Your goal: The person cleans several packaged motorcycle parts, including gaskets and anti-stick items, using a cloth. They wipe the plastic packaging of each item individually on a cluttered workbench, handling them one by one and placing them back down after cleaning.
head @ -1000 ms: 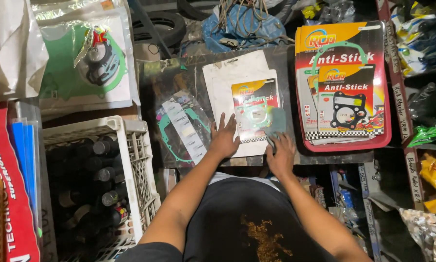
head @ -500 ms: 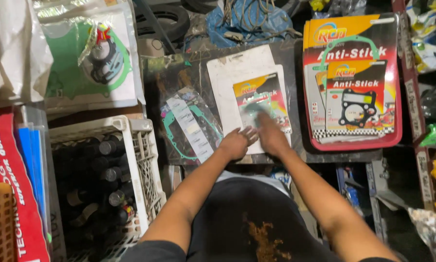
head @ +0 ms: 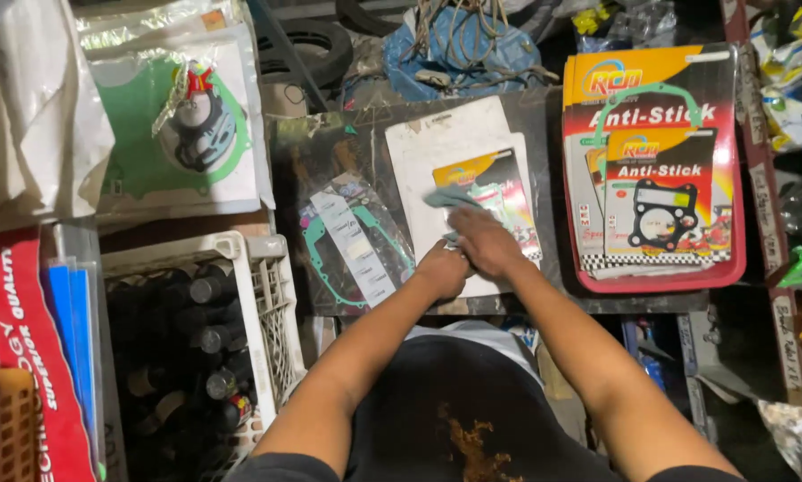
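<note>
In the middle of the frame both hands meet on a small gasket packet [head: 495, 192] that lies on a white card [head: 437, 147]. The right hand [head: 483, 243] holds a thin green gasket [head: 450, 198] between its fingers, while the left hand [head: 441, 270] is curled just beside it; I cannot tell if it grips anything. A white crate [head: 267, 303] with dark bottles [head: 200, 326] stands at lower left, and 1 red gasket pack [head: 655, 170] at right.
</note>
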